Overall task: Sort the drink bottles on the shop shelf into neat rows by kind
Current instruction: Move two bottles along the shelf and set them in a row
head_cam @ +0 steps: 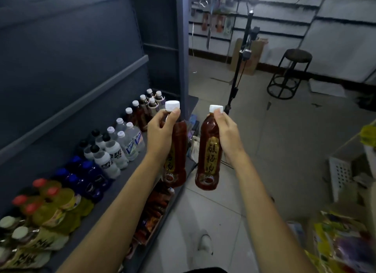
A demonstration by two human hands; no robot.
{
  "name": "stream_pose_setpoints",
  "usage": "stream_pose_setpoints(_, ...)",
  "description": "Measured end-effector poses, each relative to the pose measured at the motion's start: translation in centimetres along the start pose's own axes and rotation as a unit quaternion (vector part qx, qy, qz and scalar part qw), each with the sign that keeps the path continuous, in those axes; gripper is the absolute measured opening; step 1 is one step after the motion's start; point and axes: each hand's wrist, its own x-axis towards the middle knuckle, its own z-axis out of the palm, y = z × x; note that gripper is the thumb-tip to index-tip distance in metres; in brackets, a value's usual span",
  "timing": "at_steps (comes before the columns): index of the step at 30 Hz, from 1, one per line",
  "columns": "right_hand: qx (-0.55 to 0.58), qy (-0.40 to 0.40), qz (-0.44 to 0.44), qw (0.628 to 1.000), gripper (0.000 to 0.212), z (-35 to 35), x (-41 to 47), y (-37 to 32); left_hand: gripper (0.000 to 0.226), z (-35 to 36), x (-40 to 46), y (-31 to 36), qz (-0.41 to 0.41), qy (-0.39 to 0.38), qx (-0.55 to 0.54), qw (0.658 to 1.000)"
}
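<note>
My left hand point(160, 130) grips the neck of a dark red drink bottle point(179, 150) with a white cap, held upright past the front edge of the grey shelf point(122, 183). My right hand point(225, 130) holds a second, matching red bottle point(207, 156) by its neck, out over the aisle floor. On the shelf stand rows by kind: red-brown white-capped bottles point(140, 114) at the far end, then clear water bottles point(130, 138), white black-capped bottles point(107, 156), blue bottles point(87, 179), yellow-green red-capped bottles point(55, 203) and pale-capped bottles point(24, 244) nearest me.
A lower shelf point(154, 209) holds red snack packs. A light stand point(238, 69) and a black stool point(289, 73) stand on the tiled aisle floor. A white basket point(339, 175) and colourful packets point(341, 242) sit at the right. My shoe point(204, 242) is below.
</note>
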Motion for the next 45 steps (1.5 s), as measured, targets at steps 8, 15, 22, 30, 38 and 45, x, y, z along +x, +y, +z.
stream_pose_setpoints(8, 0.005, -0.077, -0.022, 0.997, 0.031, 2.0, 11.6, 2.0, 0.031, 1.8, 8.2, -5.4, -0.007, 0.010, 0.031, 0.999)
stream_pose_setpoints(15, -0.022, -0.137, -0.023, 0.990, 0.026, 7.3, 19.9, 6.6, 0.027, -0.7, 15.5, -12.0, -0.055, 0.119, 0.067, 0.989)
stream_pose_setpoints(22, -0.043, -0.164, 0.008, 0.985, 0.012, 12.4, 27.9, 9.1, 0.006, -3.1, 24.5, -14.4, -0.070, 0.168, 0.037, 0.983)
stream_pose_setpoints(30, -0.101, -0.224, 0.015, 0.969, 0.021, 16.4, 34.5, 13.2, 0.022, -5.2, 29.5, -19.0, -0.105, 0.255, 0.082, 0.958)
stream_pose_setpoints(38, -0.209, -0.371, -0.022, 0.904, 0.028, 21.4, 40.4, 16.8, 0.035, -6.3, 32.2, -21.7, -0.148, 0.341, 0.261, 0.891)
stream_pose_setpoints(45, -0.323, -0.514, -0.151, 0.780, 0.030, 24.8, 43.3, 16.7, 0.040, -7.6, 32.9, -23.3, -0.254, 0.363, 0.327, 0.835)
